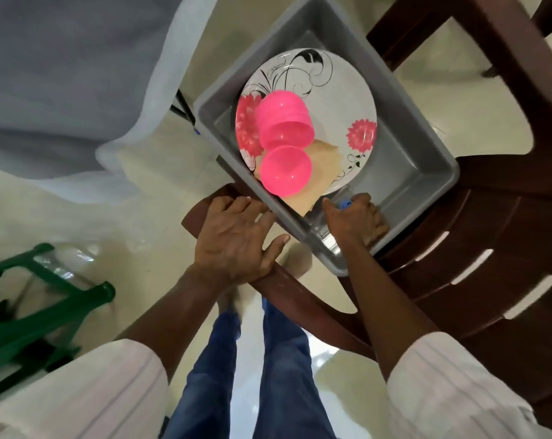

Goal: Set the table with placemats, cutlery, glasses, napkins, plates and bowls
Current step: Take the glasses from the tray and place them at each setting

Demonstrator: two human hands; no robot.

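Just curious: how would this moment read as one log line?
stage: fetching from grey tub | left hand: touches its rim | right hand: grips blue item inside

right hand [357,218]: grasped item unclear | napkin [325,161]: partly under bowls [284,125] | green stool [84,301]: cut by edge

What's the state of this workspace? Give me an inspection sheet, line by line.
Surface: grey tub on a brown wooden chair.
Job's things: floral plate in the tub; on it nested pink bowls tipped over, a single pink bowl and a beige cloth.
Clutter: small blue item at the right hand, unidentifiable.
Hands: left hand open against the tub's near side; right hand inside the tub's near corner, grip unclear.
Cables: nothing seen.
Surroundings: tiled floor, green plastic furniture, pale fabric.
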